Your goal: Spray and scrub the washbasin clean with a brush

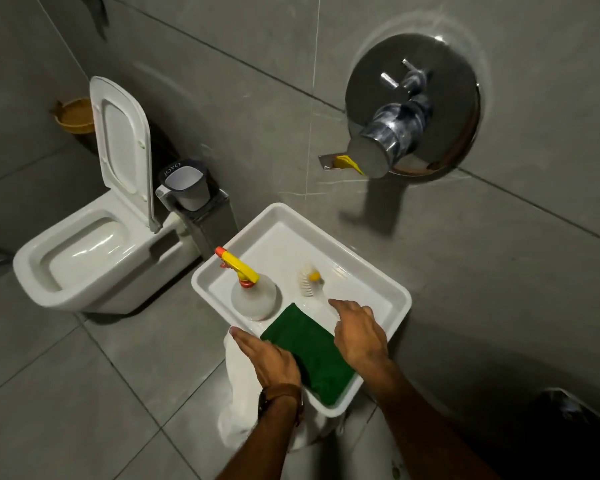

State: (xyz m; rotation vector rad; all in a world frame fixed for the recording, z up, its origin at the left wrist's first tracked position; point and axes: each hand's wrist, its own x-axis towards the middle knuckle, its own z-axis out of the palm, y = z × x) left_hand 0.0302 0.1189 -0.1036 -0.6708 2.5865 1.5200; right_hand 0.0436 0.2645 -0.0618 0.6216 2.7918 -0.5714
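A white rectangular washbasin (400, 301) stands on a pedestal against the grey wall. Inside it a clear spray bottle (252, 296) with a yellow and red trigger head stands upright at the left. A white brush (309, 280) with a yellow spot lies to its right, its handle running toward me. A green cloth (309, 344) lies across the near part of the basin. My left hand (271, 358) rests flat on the basin's near left rim, fingers together. My right hand (359, 332) hovers over the cloth's right edge, its index finger reaching to the brush handle, holding nothing.
A chrome mixer tap (400, 123) on a round plate juts from the wall above the basin. A white toilet (84, 258) with its lid up stands to the left. A grey mug (186, 187) sits on a small ledge between them. Grey floor tiles surround the pedestal.
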